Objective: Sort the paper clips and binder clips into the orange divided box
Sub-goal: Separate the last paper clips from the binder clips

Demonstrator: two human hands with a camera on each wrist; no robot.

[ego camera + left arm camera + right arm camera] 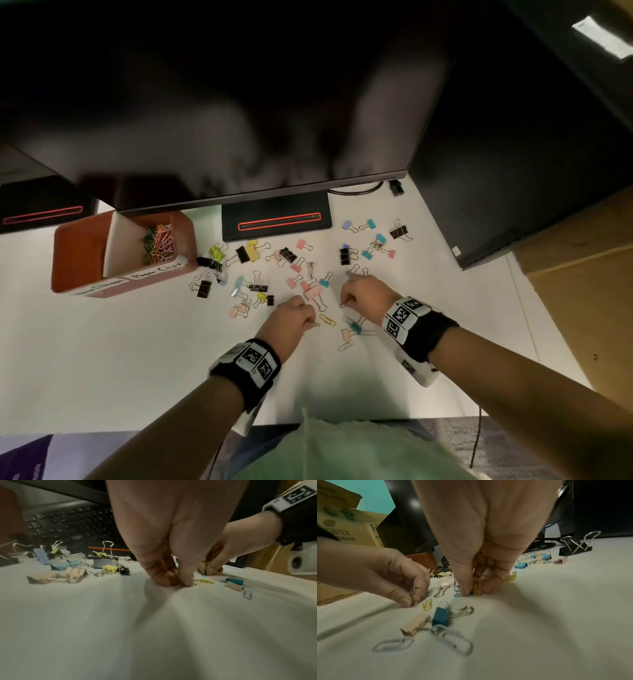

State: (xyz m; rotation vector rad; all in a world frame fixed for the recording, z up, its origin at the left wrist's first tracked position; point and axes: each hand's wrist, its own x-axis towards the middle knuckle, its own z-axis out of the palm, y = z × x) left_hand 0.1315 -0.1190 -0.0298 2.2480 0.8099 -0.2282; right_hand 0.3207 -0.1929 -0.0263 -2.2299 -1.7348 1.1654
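Both hands down near tabletop's front-middle, pinching at paper clips.

Left hand (297, 313): thumb and fingers curled tight, tips on the surface, pinching a small bunch of clips, yellowish wire visible between the tips in right wrist view. Loose yellow paper clip (427, 604) lying just beside it, not held.

Right hand (363, 294): fingers curled likewise, thumb and forefinger nipping a yellow clip (477, 589), w/ a blue clip (457, 591) touching the thumb tip. Can't tell if the blue one is actually in the grip.

Orange divided box (78, 246) at tabletop's back-left, partly under the monitor (239, 102) edge. Heap of coloured paper clips already in its right compartment, labelled "Paper Clips"; left compartment looks empty, no binder clips seen in it. Binder clips (246, 254) scattered across the middle and back-right, many unsorted. Two white paper clips (452, 640) plus a teal and a beige binder clip near the front edge, between the wrists.

Risks, as judgement only:
- Thin wire flat on smooth top, so likely slipping out of the pinch on lift.
- Held bunch in left hand loose; could shed one en route to the box.
- Blue clip may snag on yellow and drop midway.
- White clips on white top easily missed.
- Monitor overhang crowds the box; knuckle bump possible, or clips dropped into the wrong compartment.
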